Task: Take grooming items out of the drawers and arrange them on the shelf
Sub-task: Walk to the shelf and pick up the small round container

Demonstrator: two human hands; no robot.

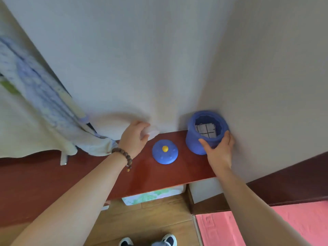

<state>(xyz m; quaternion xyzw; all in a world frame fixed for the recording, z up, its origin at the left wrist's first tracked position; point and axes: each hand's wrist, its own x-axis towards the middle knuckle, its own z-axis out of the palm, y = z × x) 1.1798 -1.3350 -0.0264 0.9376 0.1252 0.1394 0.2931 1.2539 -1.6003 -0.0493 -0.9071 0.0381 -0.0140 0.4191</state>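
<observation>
A blue round jar [198,139] stands open on the red-brown shelf [159,176], in the corner by the wall. Inside it I see a white insert with a black cross. My right hand [219,150] grips the jar's near side. The jar's blue lid [165,152], with a yellow knob, lies flat on the shelf to the left of the jar. My left hand [134,138], with a beaded bracelet on the wrist, holds a small white thing [150,133] at the back of the shelf; what it is I cannot tell.
A pale curtain [124,59] hangs behind the shelf. A blue-and-white patterned cloth [44,107] drapes at the left. Below are a wooden floor [150,219], a pink mat [221,228] at the right and my shoes [150,241].
</observation>
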